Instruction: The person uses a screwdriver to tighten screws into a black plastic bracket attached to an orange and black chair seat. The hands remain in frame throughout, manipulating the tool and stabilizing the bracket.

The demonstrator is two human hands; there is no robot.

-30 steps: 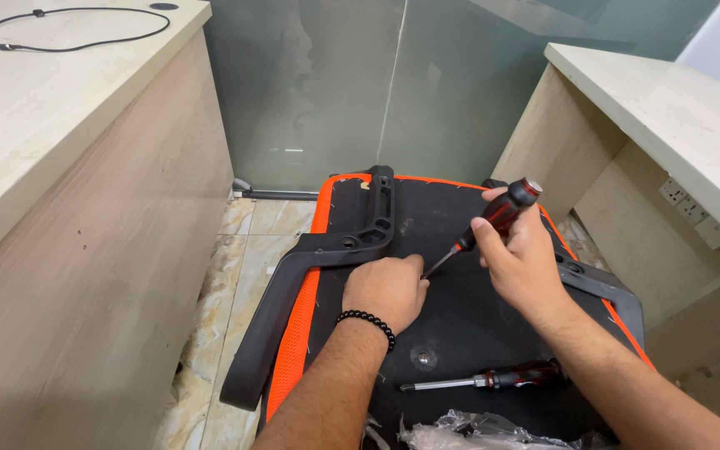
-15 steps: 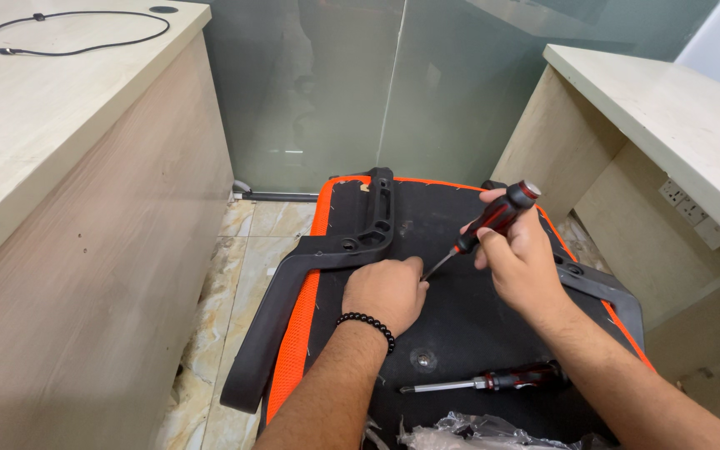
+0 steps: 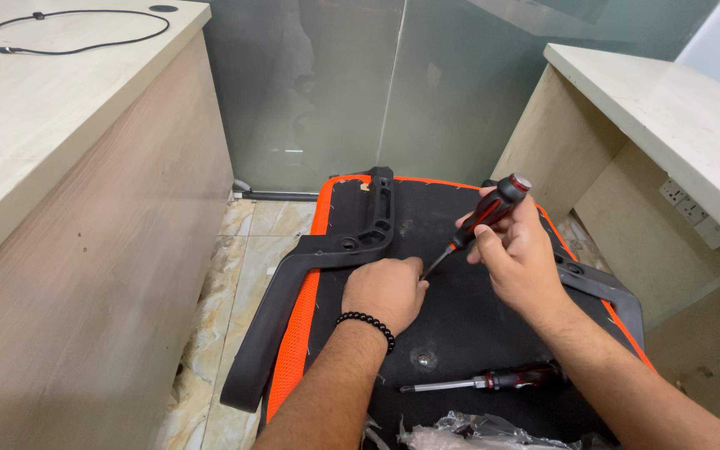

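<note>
An upturned chair seat (image 3: 460,325), black underneath with an orange mesh edge, lies in front of me. My right hand (image 3: 520,254) grips a red-and-black screwdriver (image 3: 481,221), tilted, its tip down on the seat bottom. My left hand (image 3: 387,292), with a black bead bracelet at the wrist, rests closed on the seat right at the tip; whether it pinches something is hidden. A black plastic armrest (image 3: 327,267) lies along the seat's left edge, just beyond my left hand.
A second screwdriver (image 3: 485,382) lies on the seat near me, above crumpled clear plastic (image 3: 477,432). Light wooden desks stand left (image 3: 60,208) and right (image 3: 668,125); a black cable (image 3: 68,37) lies on the left one. Frosted glass (image 3: 377,83) is ahead, marble floor (image 3: 227,275) below.
The screwdriver handle has shifted slightly in my right hand's fingers. My left hand has stayed by the tip.
</note>
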